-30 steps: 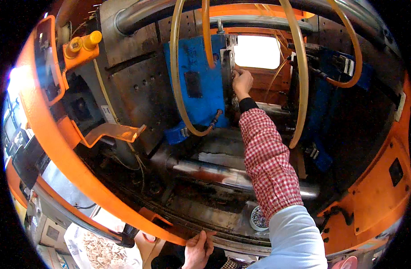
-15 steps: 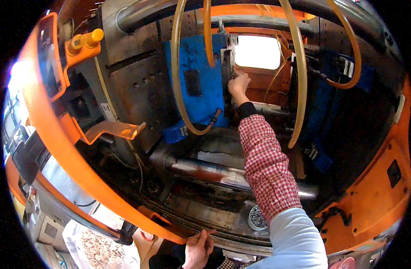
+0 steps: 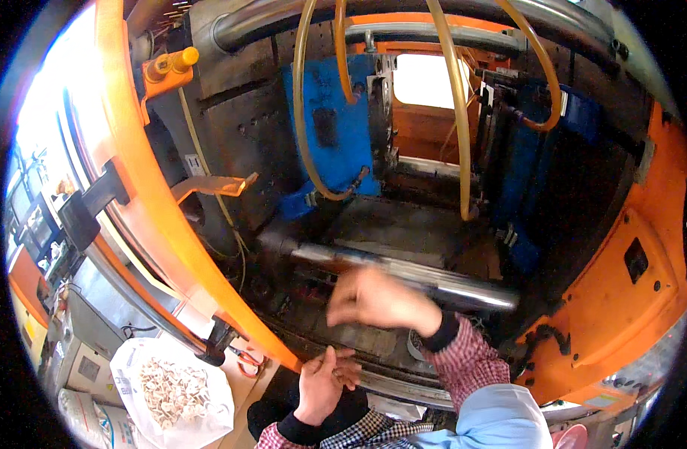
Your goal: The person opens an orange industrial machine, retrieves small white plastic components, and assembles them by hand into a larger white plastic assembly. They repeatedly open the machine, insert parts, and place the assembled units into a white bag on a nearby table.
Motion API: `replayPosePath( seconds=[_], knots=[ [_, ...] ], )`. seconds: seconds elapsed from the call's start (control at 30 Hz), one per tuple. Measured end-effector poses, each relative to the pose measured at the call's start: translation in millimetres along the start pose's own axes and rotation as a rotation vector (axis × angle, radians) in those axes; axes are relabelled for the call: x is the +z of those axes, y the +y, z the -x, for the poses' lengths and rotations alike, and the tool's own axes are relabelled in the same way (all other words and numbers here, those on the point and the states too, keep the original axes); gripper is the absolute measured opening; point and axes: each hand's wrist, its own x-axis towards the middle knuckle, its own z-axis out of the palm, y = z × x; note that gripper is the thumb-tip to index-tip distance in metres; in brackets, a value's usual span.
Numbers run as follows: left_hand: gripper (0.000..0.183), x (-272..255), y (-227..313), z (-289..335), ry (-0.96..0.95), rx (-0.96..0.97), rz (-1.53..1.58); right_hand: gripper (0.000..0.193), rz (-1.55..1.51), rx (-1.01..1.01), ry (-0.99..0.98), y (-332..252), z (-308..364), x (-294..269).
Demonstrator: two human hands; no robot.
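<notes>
My right hand point(image 3: 373, 301) is in front of the lower steel bar point(image 3: 463, 289), smeared by motion. Its fingers bend down to the left; whether they hold anything does not show. Below it, my left hand point(image 3: 318, 387) is beside the bottom end of the orange door frame point(image 3: 238, 322), thumb up and fingers spread loosely to the right. I see nothing in it. Past both hands, the machine's open mould space has a blue mould half point(image 3: 343, 142) on the left and another blue block point(image 3: 542, 161) on the right. A round tin point(image 3: 416, 346) is mostly hidden behind my right wrist.
Yellowish hoses point(image 3: 457, 112) hang across the opening. An orange bracket point(image 3: 216, 185) juts in from the left. At lower left, a white bag point(image 3: 220, 408) holds many cream-coloured small parts, with red-handled scissors point(image 3: 246, 361) near it. An orange panel point(image 3: 609, 299) bounds the right.
My right hand has come back from the blue mould half, down toward my left hand. My left hand has risen slightly and its fingers have spread. The view has shifted a little.
</notes>
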Motion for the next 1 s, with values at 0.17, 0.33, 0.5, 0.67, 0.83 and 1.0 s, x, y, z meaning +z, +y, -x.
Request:
replayPosePath(
  seconds=[0.17,0.33,0.5,0.67,0.83,1.0],
  knots=[
    [0.051,1.0,1.5,3.4,-0.030,0.020,0.096,0.018,-0.095,0.134,-0.042,-32.9,28.2,45.9],
    [0.053,5.3,5.5,1.9,-0.086,-0.052,0.143,0.016,0.052,-0.007,0.005,-35.6,38.3,46.7],
    [0.051,12.0,16.7,30.2,0.004,0.462,-0.246,0.015,0.323,-0.163,0.417,-10.5,21.1,28.8],
    [0.060,-12.4,49.9,56.0,0.841,1.513,-1.005,0.011,0.352,0.054,1.236,80.2,-46.0,-65.8],
    [0.051,-60.6,101.6,41.6,1.020,1.338,-0.983,0.018,0.411,0.314,1.436,154.5,-114.2,-153.3],
    [0.031,-77.2,91.4,21.0,0.724,1.239,-0.792,0.019,0.413,0.444,1.422,185.6,-156.4,-203.2]
  ],
)
